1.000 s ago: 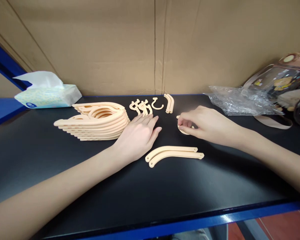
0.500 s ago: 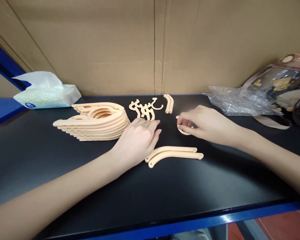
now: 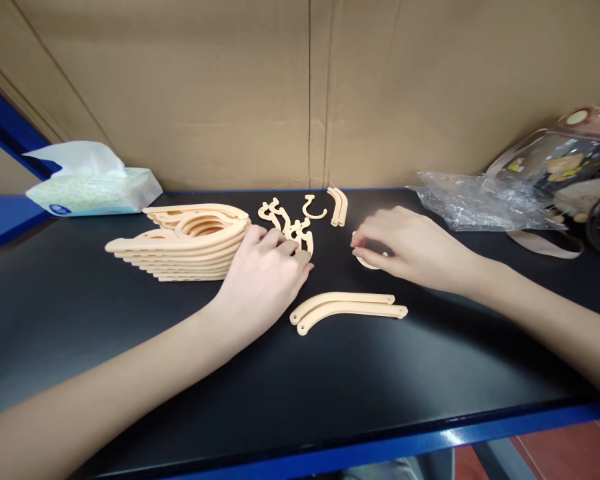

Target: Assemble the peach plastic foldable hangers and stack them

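My left hand (image 3: 265, 273) is palm down at the near side of a cluster of beige plastic hooks (image 3: 275, 213), its fingers loosely bent over the nearest ones. Its fingertips are partly hidden, and it appears to touch the hooks without a grip. To the right, my right hand (image 3: 400, 243) hovers low over a single beige hook (image 3: 369, 263), thumb and fingers apart. Two curved beige hanger arms (image 3: 347, 305) lie side by side in front of the hands. Beside my left hand is a stack of beige folding hangers (image 3: 190, 247).
Another hook (image 3: 314, 212) and a pair of curved hanger arms (image 3: 337, 207) lie at the back. A tissue box (image 3: 97, 191) stands at back left. Crumpled clear plastic (image 3: 480, 203) and a transparent bag (image 3: 565, 167) are at back right. Cardboard (image 3: 230, 93) walls the black tabletop (image 3: 380, 380).
My left hand has shifted slightly left and toward me, its fingers bending more, uncovering more of the near hooks, which have moved a little. My right hand has loosened and lifted slightly over its hook.
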### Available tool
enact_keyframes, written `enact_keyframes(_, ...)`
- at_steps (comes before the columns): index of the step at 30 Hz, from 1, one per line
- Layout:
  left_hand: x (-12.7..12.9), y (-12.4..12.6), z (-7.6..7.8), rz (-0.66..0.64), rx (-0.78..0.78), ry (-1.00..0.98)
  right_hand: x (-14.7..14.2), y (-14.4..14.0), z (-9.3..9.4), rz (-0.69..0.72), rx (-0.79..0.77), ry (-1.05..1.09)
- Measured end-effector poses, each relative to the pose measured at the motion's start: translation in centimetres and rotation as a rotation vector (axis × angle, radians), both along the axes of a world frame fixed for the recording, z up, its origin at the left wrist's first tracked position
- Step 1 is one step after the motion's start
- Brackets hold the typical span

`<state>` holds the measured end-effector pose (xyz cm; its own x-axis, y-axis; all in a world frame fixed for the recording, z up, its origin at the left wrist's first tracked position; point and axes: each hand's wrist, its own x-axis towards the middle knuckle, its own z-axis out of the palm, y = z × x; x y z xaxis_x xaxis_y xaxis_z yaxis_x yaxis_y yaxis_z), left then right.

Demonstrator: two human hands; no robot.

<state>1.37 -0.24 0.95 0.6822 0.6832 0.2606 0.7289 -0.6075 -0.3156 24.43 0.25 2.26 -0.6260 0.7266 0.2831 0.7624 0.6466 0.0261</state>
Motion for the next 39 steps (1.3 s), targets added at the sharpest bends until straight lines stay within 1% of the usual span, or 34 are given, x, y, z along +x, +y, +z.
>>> enact_keyframes(3, -0.1, 0.1, -0.1, -0.038, -0.021, -0.057, 0.0, 0.0, -0.2, 0.04, 0.034, -0.019)
enact_keyframes(6, -0.3, 0.1, -0.3, -0.061, -0.079, -0.134, 0.1, 0.1, -0.7, 0.073, 0.044, -0.042)
enact_keyframes(11, -0.4, 0.1, -0.5, -0.049, -0.14, -0.255, 0.1, 0.3, -1.7, 0.106, 0.065, -0.061)
enact_keyframes(15, -0.4, 0.2, -0.6, -0.047, -0.221, -0.37, 0.1, 0.6, -2.1, 0.137, 0.046, -0.048)
enact_keyframes(18, -0.4, 0.2, -0.6, -0.062, -0.263, -0.424, 0.2, 0.7, -2.3, 0.153, 0.035, -0.044)
enact_keyframes(24, -0.3, 0.2, -0.8, -0.096, -0.251, -0.469, 0.2, 0.8, -2.3, 0.169, 0.019, -0.037)
enact_keyframes(31, -0.4, 0.0, -0.9, -0.104, -0.297, -0.591, 0.2, 0.9, -2.2, 0.186, 0.008, 0.006)
enact_keyframes(36, -0.2, 0.2, -1.4, -0.127, -0.347, -0.672, 0.3, 1.1, -2.1, 0.165, -0.019, 0.058)
enact_keyframes(39, -0.2, 0.4, -1.6, -0.133, -0.378, -0.681, 0.2, 1.1, -2.2, 0.146, -0.031, 0.055)
